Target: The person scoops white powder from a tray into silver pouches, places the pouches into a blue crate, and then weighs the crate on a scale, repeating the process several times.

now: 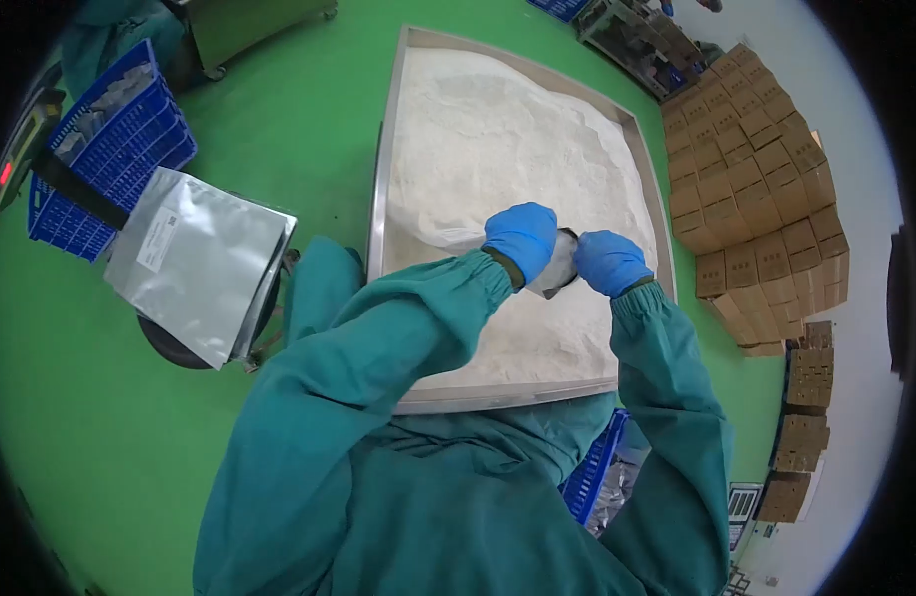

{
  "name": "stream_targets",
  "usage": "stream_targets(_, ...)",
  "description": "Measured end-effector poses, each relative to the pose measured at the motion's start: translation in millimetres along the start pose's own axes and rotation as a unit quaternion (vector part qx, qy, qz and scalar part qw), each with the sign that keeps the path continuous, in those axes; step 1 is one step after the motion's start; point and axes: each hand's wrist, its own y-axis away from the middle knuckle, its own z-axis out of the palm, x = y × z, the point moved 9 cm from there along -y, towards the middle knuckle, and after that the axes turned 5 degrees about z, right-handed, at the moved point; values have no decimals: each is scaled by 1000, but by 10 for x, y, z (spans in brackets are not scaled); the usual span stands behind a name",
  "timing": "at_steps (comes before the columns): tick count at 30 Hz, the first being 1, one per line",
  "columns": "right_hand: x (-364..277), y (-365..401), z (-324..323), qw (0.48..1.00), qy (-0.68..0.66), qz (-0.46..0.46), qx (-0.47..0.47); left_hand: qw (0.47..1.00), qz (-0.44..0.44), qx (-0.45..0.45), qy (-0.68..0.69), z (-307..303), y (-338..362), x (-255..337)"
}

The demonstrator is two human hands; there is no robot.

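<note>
On my feed from the head camera, both blue-gloved hands are over a metal tray [382, 179] filled with white powder [507, 139]. Between them is a small silvery pouch [557, 268], just above the powder near the tray's middle, with a dark edge showing at its upper side. My left hand [522, 241] has its grip curled around the pouch's left side, knuckles up. My right hand [612, 262] meets the opposite side, its grip pinching the pouch near the dark edge (the thumbs and most fingertips are hidden from me, so I can't read how they are placed). Teal sleeves [378, 333] run down from both wrists toward the bottom of the view, and the tray's near rim lies just in front of the teal gown.

To my left, a stack of flat foil bags [214, 268] lies on a round stool [170, 343]; the top one carries a white label [158, 238]. Behind it a blue crate [145, 149], tilted in my view, holds silvery packets. Another blue crate [594, 467], partly covered by the right sleeve, also has silvery packets in it. Cardboard boxes [756, 189] are stacked along the wall to my right, well apart from the hands, beyond green floor [299, 129].
</note>
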Motion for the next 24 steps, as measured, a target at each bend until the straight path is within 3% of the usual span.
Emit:
stream_targets(2,12,33,-368,994,64,84,10,1000,-10,7,6,-73,-77,-105)
stream_targets(3,147,89,-500,992,93,61,60,999,-23,17,21,-49,-142,-242)
stream_targets(5,585,182,-589,988,105,111,-14,997,-35,45,56,63,-263,-577)
stream_targets(8,897,239,-209,986,85,134,-50,999,-21,43,25,61,-331,-981)
stream_targets(10,963,-42,1216,987,59,54,-142,1000,29,-6,2,3,-357,-980)
stream_targets(11,855,-180,2022,989,13,38,-141,999,29,-21,2,53,-350,-990)
stream_targets(12,386,-208,2444,982,-18,13,-189,998,37,-35,-23,82,-338,-1009)
stream_targets(13,-18,-233,2681,972,-94,53,-209,997,44,-46,-49,89,-347,-1045)
stream_targets(14,-512,-283,2982,962,-155,-39,-221,997,36,-55,-50,96,-349,-1069)
stream_targets(15,-683,-279,3005,959,-161,-45,-228,996,31,-69,-46,105,-355,-1057)
stream_targets(17,-763,-271,2850,942,-252,40,-217,995,24,-89,-45,136,-387,-1073)
stream_targets(19,-524,-151,3019,930,-340,-40,-132,999,31,-5,-4,14,-447,-1055)
stream_targets(22,47,265,1822,935,-338,17,-110,999,38,-16,-3,61,-558,-1126)
stream_targets(24,252,514,636,963,-266,-15,32,999,34,-13,-1,55,-552,-1094)
